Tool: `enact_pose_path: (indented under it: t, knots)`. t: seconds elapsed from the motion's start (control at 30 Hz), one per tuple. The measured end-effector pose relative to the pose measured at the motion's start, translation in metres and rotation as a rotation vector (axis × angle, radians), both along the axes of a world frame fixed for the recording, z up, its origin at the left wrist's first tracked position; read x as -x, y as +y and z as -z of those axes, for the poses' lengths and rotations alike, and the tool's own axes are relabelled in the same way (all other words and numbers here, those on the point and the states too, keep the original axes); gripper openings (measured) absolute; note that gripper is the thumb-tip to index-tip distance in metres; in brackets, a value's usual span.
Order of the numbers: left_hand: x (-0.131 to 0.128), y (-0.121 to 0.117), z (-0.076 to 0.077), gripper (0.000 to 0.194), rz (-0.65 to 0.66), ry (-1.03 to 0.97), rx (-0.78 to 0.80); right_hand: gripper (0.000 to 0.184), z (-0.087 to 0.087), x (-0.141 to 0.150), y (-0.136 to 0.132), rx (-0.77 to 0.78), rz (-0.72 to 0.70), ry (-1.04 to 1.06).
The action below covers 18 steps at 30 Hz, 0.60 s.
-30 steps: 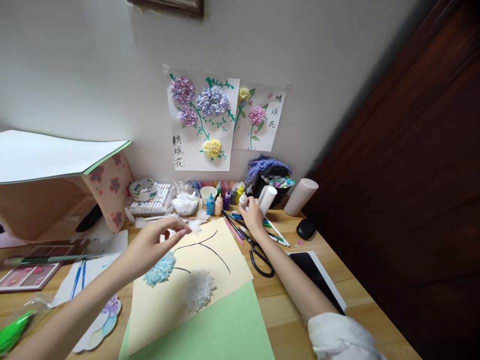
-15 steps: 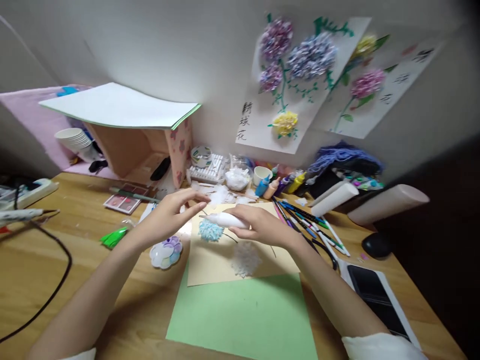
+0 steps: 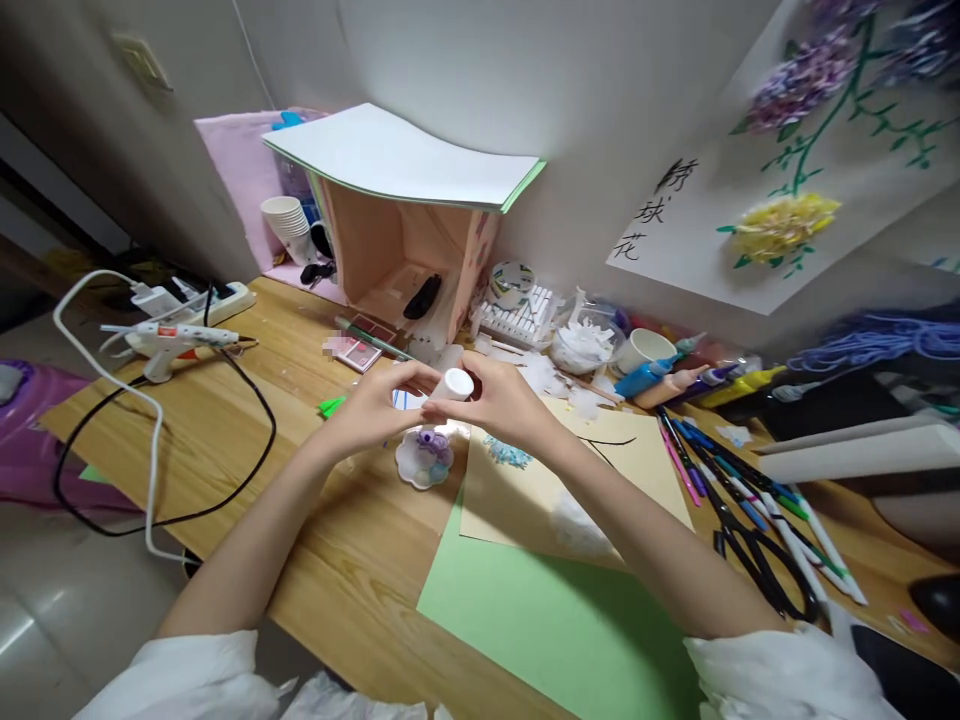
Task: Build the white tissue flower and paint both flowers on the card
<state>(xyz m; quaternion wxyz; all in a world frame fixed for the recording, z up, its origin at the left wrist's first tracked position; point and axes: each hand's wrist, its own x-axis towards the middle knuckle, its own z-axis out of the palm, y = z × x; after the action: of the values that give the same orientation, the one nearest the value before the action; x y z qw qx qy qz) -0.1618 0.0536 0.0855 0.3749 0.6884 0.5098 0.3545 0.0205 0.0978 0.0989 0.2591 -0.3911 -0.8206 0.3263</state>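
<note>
Between my two hands is a white squeeze bottle (image 3: 457, 384), its round white end facing me. My left hand (image 3: 381, 402) has its thumb and fingers closed around the bottle's left side. From the right, my right hand (image 3: 501, 396) grips the same bottle. Just below them, a white flower-shaped palette (image 3: 421, 470) carries purple and pale blue paint. Partly under my right wrist lies a cream sheet (image 3: 495, 510) with a light blue paper-petal flower (image 3: 508, 452), a whitish flower (image 3: 581, 525) and dark stem lines. A green sheet (image 3: 525, 620) lies beneath it.
Left on the table are a glue gun (image 3: 176, 340), a looping black cable and a power strip (image 3: 225, 303). A pink box (image 3: 405, 240) stands behind. Paint bottles (image 3: 645, 378), a bowl of white scraps (image 3: 585, 340), pens and black scissors (image 3: 761, 560) sit to the right.
My view has swung left. The white bottle, earlier in my right hand with its tip pointing left, now sits between both hands over the palette. My left hand, open before, has closed on it.
</note>
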Motion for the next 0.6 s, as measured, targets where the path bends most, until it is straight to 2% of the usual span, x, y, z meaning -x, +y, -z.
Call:
enact_pose_path:
  t: [0.1, 0.23, 0.4, 0.6]
  knots:
    - [0.002, 0.000, 0.011, 0.027, -0.033, -0.100, 0.062, 0.045, 0.011, 0.015, -0.001, 0.017, 0.068, 0.066]
    - [0.005, 0.001, 0.020, 0.017, -0.015, -0.125, 0.085, 0.049, 0.024, 0.026, 0.000, -0.008, 0.059, 0.097]
    - [0.008, 0.001, 0.030, 0.014, -0.024, -0.010, -0.015, 0.045, 0.030, 0.030, 0.001, -0.050, 0.036, 0.095]
    - [0.010, 0.002, 0.036, 0.013, -0.035, 0.030, -0.104, 0.046, 0.035, 0.030, 0.001, -0.105, -0.033, 0.141]
